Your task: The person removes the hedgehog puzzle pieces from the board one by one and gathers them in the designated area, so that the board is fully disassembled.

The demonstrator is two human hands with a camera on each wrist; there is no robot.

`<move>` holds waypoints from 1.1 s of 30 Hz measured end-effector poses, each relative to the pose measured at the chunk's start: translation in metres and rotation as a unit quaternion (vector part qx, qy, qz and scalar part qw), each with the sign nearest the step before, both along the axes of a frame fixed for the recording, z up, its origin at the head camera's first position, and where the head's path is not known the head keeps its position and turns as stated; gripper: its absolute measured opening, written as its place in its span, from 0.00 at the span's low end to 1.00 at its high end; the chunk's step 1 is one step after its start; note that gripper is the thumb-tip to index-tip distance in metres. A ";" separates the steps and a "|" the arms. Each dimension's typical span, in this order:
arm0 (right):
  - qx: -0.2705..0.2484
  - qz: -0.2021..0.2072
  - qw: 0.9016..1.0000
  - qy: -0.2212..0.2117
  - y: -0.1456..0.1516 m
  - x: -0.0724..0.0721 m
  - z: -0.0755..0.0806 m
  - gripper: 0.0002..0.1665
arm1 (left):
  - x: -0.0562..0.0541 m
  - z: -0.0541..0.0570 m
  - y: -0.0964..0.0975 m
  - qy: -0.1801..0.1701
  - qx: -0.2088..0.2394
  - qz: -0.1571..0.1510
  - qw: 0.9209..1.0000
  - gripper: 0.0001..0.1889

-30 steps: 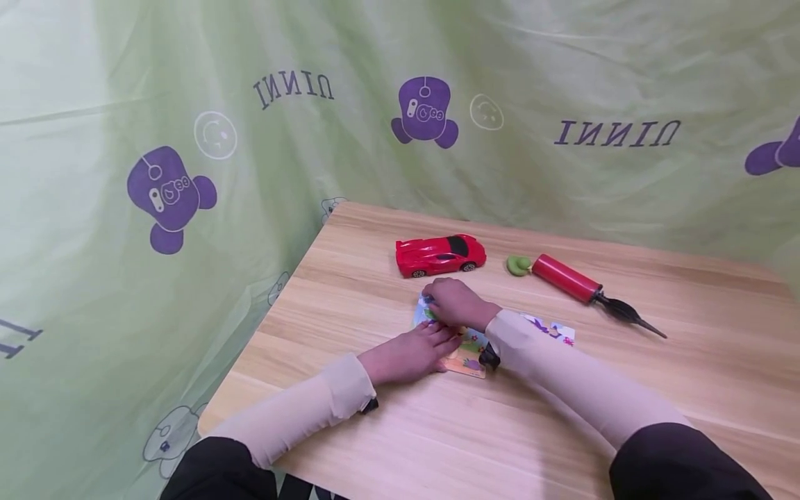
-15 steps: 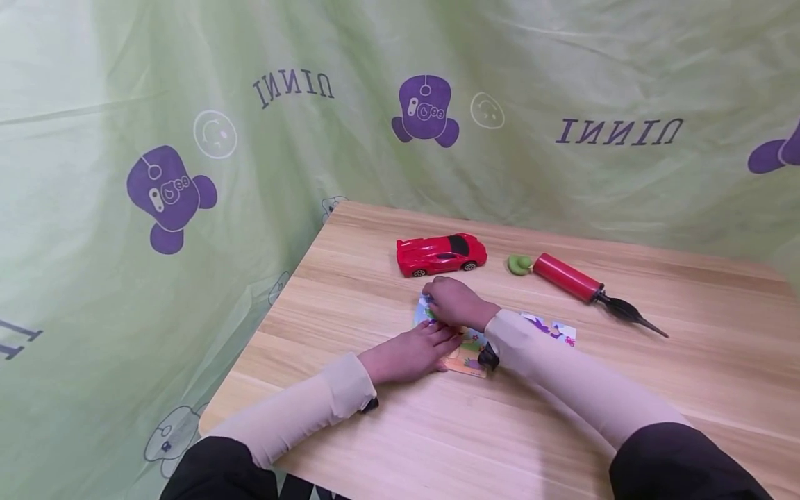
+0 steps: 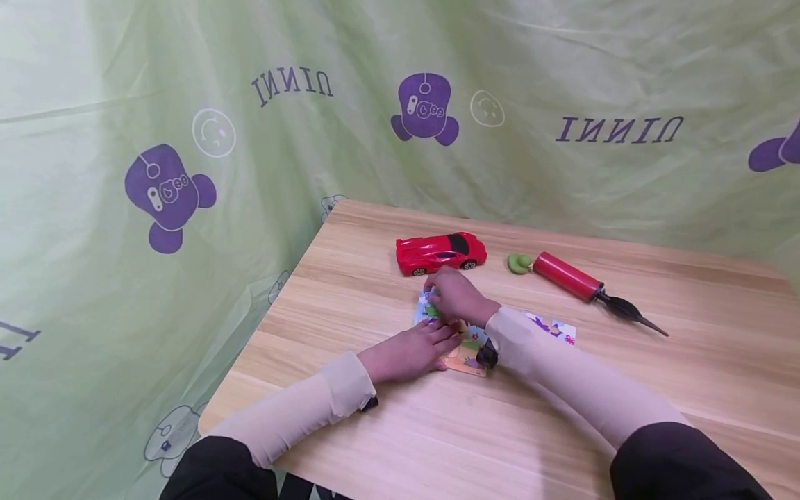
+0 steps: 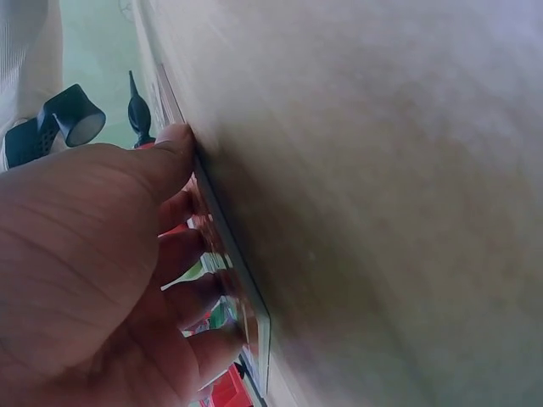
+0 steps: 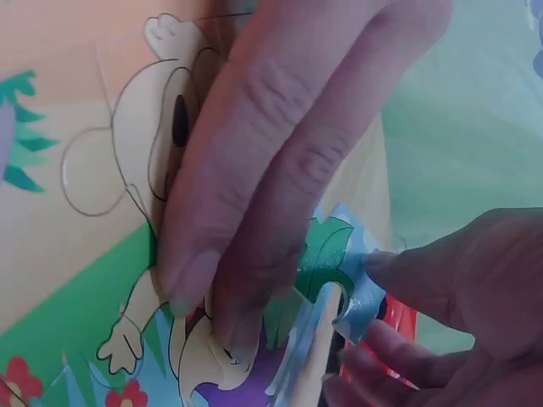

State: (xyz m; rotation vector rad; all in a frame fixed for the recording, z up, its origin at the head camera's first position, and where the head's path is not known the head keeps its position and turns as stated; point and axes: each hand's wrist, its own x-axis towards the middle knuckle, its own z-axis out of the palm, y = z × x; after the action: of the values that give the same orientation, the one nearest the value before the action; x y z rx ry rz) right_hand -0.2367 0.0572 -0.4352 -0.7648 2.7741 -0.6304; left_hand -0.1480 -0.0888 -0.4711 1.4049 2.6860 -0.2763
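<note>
A colourful jigsaw puzzle (image 3: 465,362) with cartoon pictures lies on the table in front of me. My left hand (image 3: 411,354) rests on it with fingers stretched over the picture; in the left wrist view the thumb (image 4: 176,151) is at the board's edge. Just beyond, my right hand (image 3: 461,297) is over the far part of the puzzle. In the right wrist view its thumb and fingers pinch a blue puzzle piece (image 5: 363,292) with a green leaf, raised at a tilt beside the left fingers. The hands hide much of the picture.
A red toy car (image 3: 437,255) stands just behind the right hand. To its right lies a red cylinder (image 3: 567,276) with a green curled tip and a black tapered end. Loose puzzle pieces (image 3: 565,332) lie beyond the right forearm. A green curtain (image 3: 350,146) hangs behind the table.
My right hand has risen a little and shifted toward the car, now overlapping its lower edge; more of the puzzle shows below its fingers. The left hand stays in place.
</note>
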 end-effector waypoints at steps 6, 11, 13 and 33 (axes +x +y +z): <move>-0.060 0.011 0.998 0.006 0.020 -0.006 0.001 0.10 | 0.001 -0.002 0.000 -0.030 0.017 0.012 0.999 0.33; -0.083 -0.006 0.996 -0.017 0.074 -0.016 0.010 0.13 | 0.003 -0.002 -0.010 -0.084 0.041 0.031 0.995 0.33; -0.063 -0.014 0.997 -0.040 0.096 -0.017 0.013 0.14 | 0.004 -0.001 -0.015 -0.096 0.041 0.040 0.994 0.33; -0.004 -0.002 0.998 -0.068 0.134 -0.010 -0.004 0.09 | 0.010 0.010 -0.021 -0.098 0.042 0.027 0.994 0.33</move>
State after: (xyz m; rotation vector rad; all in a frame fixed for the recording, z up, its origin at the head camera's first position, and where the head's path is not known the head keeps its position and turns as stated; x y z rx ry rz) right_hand -0.2471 0.1916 -0.4397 -0.6903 2.6529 -0.6674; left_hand -0.1378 -0.1095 -0.4611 1.3022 2.5960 -0.0192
